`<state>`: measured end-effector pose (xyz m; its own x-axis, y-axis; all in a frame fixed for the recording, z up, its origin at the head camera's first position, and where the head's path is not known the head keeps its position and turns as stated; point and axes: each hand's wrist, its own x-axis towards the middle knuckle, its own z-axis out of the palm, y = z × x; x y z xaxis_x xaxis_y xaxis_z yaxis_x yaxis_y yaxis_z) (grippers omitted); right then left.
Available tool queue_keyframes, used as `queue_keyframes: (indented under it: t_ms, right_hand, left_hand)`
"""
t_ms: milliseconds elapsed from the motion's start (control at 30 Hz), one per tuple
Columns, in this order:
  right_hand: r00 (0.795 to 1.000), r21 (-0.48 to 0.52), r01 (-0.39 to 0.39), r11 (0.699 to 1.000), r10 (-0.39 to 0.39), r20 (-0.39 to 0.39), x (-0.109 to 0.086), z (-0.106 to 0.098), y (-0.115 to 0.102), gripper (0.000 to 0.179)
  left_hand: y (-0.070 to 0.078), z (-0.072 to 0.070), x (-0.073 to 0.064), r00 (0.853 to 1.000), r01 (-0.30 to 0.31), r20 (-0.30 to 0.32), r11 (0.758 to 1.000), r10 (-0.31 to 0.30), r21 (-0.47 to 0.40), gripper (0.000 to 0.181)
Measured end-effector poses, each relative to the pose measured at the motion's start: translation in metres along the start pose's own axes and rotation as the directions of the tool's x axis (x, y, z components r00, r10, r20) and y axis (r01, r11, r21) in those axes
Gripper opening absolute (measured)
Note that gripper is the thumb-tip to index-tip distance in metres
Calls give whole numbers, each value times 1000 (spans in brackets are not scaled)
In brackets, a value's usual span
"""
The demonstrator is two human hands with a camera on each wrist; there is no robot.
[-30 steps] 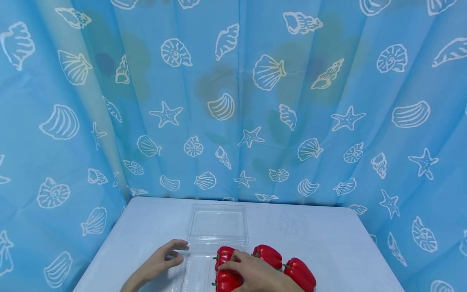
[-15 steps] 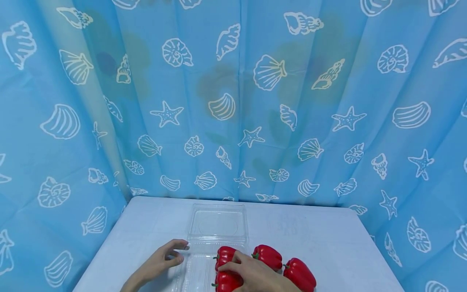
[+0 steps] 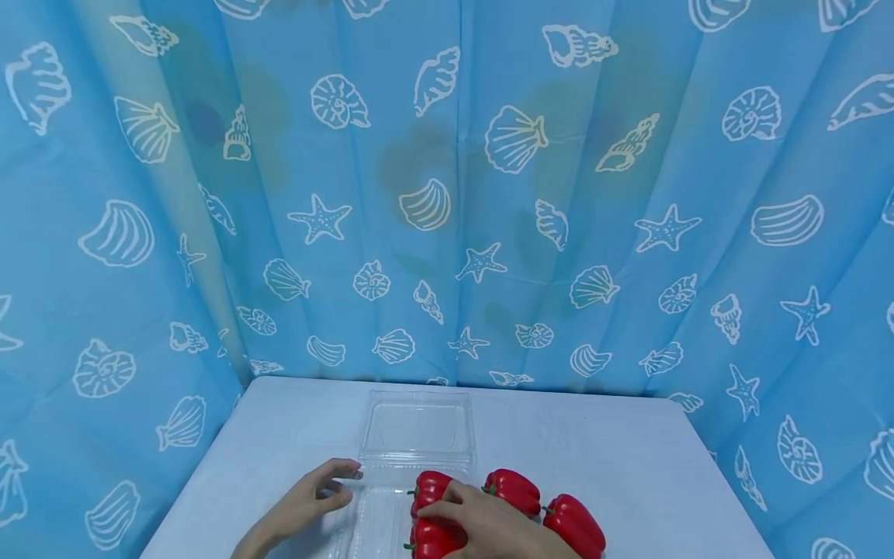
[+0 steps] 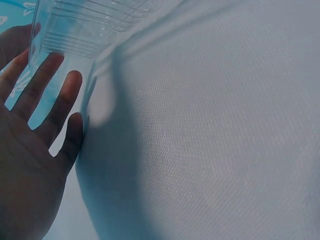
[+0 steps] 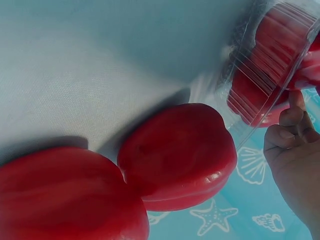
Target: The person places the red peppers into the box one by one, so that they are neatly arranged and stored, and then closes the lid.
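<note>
A clear plastic clamshell box (image 3: pixel 380 520) lies opened out on the table, its lid (image 3: pixel 419 427) folded back at the far side. Red bell peppers stand in the right half of its base: a rear one (image 3: pixel 431 485) and a front one (image 3: pixel 436 537), stems to the left. My right hand (image 3: pixel 496 524) reaches in from the right and grips the front bell pepper, thumb and fingers bent over it. At the box's left side is my left hand (image 3: pixel 307 497), with nothing in it; its spread fingers (image 4: pixel 42 87) are right at the clear wall in the left wrist view.
Two more red bell peppers lie on the white table (image 3: pixel 594 435) to the right of the box, one nearer the box (image 3: pixel 513 489) and one farther right (image 3: pixel 576 526). Blue seashell curtains (image 3: pixel 447 194) surround the table at the back and sides.
</note>
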<state>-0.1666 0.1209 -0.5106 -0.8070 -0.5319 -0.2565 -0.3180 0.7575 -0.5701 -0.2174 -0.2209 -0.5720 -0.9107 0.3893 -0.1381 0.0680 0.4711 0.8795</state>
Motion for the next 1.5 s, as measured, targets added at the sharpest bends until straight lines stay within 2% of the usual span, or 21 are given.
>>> queue_keyframes:
  t_ms: [167,367,567,733,833,1067,1267,1500]
  right_hand:
    - [1000,11,6,1000,-6,6,0,-5,0,86]
    - [1000,-20,-6,1000,6,-9,-2,-14,-2,87]
    - [997,-43,4,999,-7,-72,-3,-26,2,81]
    - [993,22,38,999,-36,-114,-4,-37,12,76]
    - [990,23,51,998,-47,-134,-6,-44,17,73]
    - [984,4,-42,999,42,-175,-9,-63,33,76]
    - [982,19,-55,998,57,-181,-13,-72,47,77]
    - [984,46,-87,995,94,-152,-14,-74,60,76]
  left_hand:
    - [0,0,3,1000,28,-4,1000,-28,1,49]
    - [-1,0,3,1000,14,4,1000,-14,-7,49]
    - [0,0,2,1000,14,5,1000,-14,-14,49]
    - [-2,-1,3,1000,-3,13,1000,3,-10,48]
    - [-3,-2,3,1000,-15,17,1000,16,-12,47]
    - [-3,-1,3,1000,-20,17,1000,20,-16,46]
    - [-1,0,1,1000,0,11,1000,1,-14,46]
    - [0,0,0,1000,18,12,1000,-17,-20,48]
